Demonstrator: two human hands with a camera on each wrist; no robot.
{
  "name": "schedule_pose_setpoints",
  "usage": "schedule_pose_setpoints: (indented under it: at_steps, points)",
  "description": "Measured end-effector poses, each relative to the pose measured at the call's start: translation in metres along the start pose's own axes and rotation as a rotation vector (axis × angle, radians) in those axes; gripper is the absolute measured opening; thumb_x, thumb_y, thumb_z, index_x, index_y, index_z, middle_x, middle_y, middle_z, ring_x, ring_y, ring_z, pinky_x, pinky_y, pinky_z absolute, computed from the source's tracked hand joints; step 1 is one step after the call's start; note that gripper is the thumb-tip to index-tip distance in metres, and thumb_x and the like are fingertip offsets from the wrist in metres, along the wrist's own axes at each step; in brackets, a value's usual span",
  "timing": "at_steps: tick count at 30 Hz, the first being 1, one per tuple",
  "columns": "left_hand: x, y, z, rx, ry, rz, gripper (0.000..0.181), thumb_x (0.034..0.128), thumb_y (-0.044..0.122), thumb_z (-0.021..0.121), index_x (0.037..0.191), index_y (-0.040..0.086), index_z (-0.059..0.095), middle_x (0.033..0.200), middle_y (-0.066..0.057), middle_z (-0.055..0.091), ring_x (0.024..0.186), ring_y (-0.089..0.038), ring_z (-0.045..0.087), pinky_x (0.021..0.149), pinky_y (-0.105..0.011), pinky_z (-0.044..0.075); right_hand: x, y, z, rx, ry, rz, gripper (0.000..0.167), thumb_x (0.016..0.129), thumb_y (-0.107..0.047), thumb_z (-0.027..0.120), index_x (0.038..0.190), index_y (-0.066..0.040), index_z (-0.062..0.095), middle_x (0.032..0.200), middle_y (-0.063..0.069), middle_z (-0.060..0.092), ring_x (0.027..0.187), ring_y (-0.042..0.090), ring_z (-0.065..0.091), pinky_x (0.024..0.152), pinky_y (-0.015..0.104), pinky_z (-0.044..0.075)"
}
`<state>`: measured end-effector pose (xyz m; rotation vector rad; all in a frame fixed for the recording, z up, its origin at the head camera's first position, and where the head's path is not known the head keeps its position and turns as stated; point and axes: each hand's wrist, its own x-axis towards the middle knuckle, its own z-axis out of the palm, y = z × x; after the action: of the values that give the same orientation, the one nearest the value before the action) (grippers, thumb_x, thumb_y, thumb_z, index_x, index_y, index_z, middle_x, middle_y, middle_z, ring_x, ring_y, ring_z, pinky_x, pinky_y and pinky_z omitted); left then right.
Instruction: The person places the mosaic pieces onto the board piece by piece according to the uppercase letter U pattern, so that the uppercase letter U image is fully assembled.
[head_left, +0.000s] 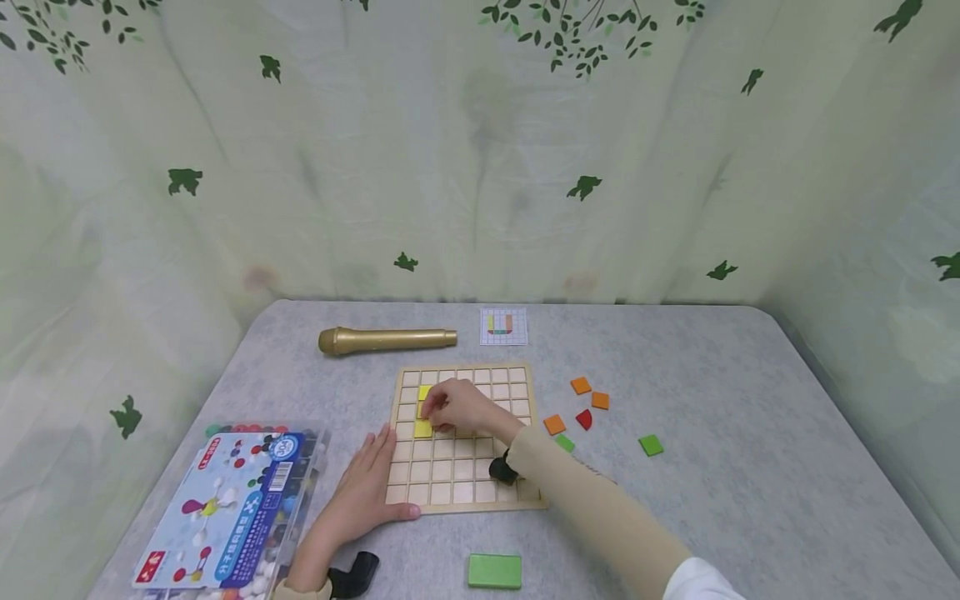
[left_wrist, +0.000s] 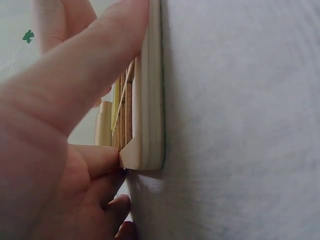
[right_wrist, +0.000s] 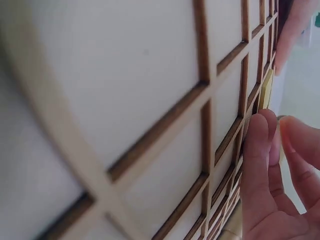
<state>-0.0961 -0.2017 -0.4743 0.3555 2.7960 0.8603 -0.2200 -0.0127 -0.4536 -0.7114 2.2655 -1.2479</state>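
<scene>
A wooden grid board [head_left: 452, 493] lies on the table. Yellow tiles [head_left: 422, 429] stand in a column in its left part, one of them [right_wrist: 267, 91] beside the right fingertips. My right hand [head_left: 467, 407] [right_wrist: 282, 175] reaches over the board, thumb and fingers curled together around a yellow tile that they mostly cover. At the board's lower left corner my left hand [head_left: 362, 487] [left_wrist: 55, 120] rests, fingers straight along the left side and thumb at the near edge [left_wrist: 152, 100]. On a small pattern card [head_left: 504, 327] behind the board is a coloured U shape.
Right of the board lie orange tiles [head_left: 581, 385], a red quarter piece [head_left: 584, 419] and green tiles [head_left: 651, 445]. A green block [head_left: 495, 572] sits in front. Behind is a gold microphone-shaped object [head_left: 386, 340]; at left, a labelled box [head_left: 225, 508] of coloured balls.
</scene>
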Motion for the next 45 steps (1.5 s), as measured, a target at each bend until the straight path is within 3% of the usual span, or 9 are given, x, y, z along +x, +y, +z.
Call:
schedule_pose_setpoints:
  at_steps: [6, 13, 20, 28, 37, 45]
  points:
    - [0.001, 0.0, 0.001, 0.005, 0.007, -0.01, 0.123, 0.0679, 0.057, 0.077, 0.147, -0.013, 0.015, 0.154, -0.027, 0.01, 0.14, -0.047, 0.006, 0.109, -0.061, 0.011, -0.013, 0.009, -0.022, 0.094, -0.066, -0.048, 0.01, 0.09, -0.005, 0.064, 0.097, 0.0, 0.069, 0.083, 0.003, 0.064, 0.071, 0.02, 0.062, 0.065, 0.028, 0.053]
    - [0.002, 0.0, 0.001, 0.002, 0.01, -0.008, 0.124, 0.0667, 0.057, 0.078, 0.147, -0.013, 0.014, 0.155, -0.027, 0.009, 0.14, -0.047, 0.005, 0.11, -0.061, 0.01, -0.039, 0.031, -0.063, 0.154, -0.109, -0.04, 0.019, 0.092, -0.008, 0.061, 0.107, 0.004, 0.065, 0.094, 0.009, 0.065, 0.081, 0.025, 0.061, 0.072, 0.034, 0.053]
    - [0.002, 0.0, 0.001, 0.008, 0.01, -0.002, 0.124, 0.0664, 0.057, 0.078, 0.147, -0.013, 0.014, 0.155, -0.027, 0.009, 0.14, -0.047, 0.005, 0.11, -0.06, 0.01, -0.07, 0.058, -0.1, 0.184, -0.079, -0.008, 0.021, 0.092, -0.008, 0.06, 0.109, 0.005, 0.064, 0.106, 0.018, 0.064, 0.089, 0.025, 0.061, 0.08, 0.035, 0.052]
    - [0.001, 0.0, 0.001, 0.002, 0.003, -0.002, 0.124, 0.0668, 0.057, 0.078, 0.147, -0.013, 0.013, 0.155, -0.026, 0.007, 0.14, -0.047, 0.005, 0.11, -0.06, 0.009, -0.105, 0.089, -0.131, 0.155, -0.012, 0.095, 0.023, 0.091, -0.011, 0.062, 0.11, 0.002, 0.063, 0.107, 0.014, 0.065, 0.088, 0.022, 0.06, 0.077, 0.033, 0.053]
    - [0.001, -0.001, 0.002, 0.002, 0.006, -0.009, 0.124, 0.0665, 0.058, 0.077, 0.147, -0.013, 0.014, 0.155, -0.027, 0.008, 0.14, -0.046, 0.005, 0.11, -0.059, 0.009, -0.133, 0.112, -0.147, 0.135, 0.026, 0.083, 0.022, 0.086, 0.003, 0.064, 0.107, 0.007, 0.063, 0.103, 0.016, 0.065, 0.089, 0.024, 0.058, 0.078, 0.027, 0.051]
    - [0.001, -0.001, 0.002, -0.001, 0.007, -0.014, 0.125, 0.066, 0.058, 0.078, 0.147, -0.012, 0.014, 0.155, -0.027, 0.009, 0.14, -0.047, 0.005, 0.11, -0.06, 0.009, -0.138, 0.114, -0.143, 0.039, 0.046, 0.103, 0.02, 0.083, 0.006, 0.064, 0.103, 0.001, 0.066, 0.099, 0.01, 0.065, 0.089, 0.024, 0.056, 0.077, 0.031, 0.051]
